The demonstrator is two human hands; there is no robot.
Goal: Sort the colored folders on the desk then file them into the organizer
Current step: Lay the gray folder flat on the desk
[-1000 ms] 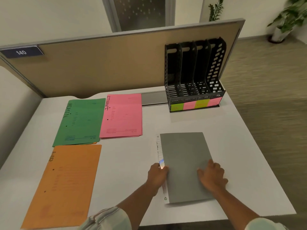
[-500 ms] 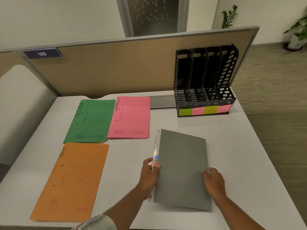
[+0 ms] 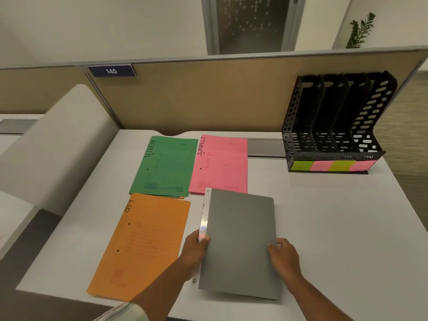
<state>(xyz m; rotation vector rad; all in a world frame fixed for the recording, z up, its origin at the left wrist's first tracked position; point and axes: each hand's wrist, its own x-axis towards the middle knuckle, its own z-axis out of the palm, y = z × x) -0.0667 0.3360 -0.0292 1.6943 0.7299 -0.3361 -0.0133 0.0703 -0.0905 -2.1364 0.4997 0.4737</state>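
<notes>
Just left of gray folder [image 3: 240, 242], orange folder [image 3: 143, 242].

White desk [image 3: 324, 228] bears green folder [image 3: 165, 166], pink folder [image 3: 221, 164], orange folder [image 3: 143, 246] and black organizer [image 3: 333, 126].

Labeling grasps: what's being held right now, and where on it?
The gray folder: left hand grips its left edge, right hand holds its right edge, both toward the near end.
</notes>
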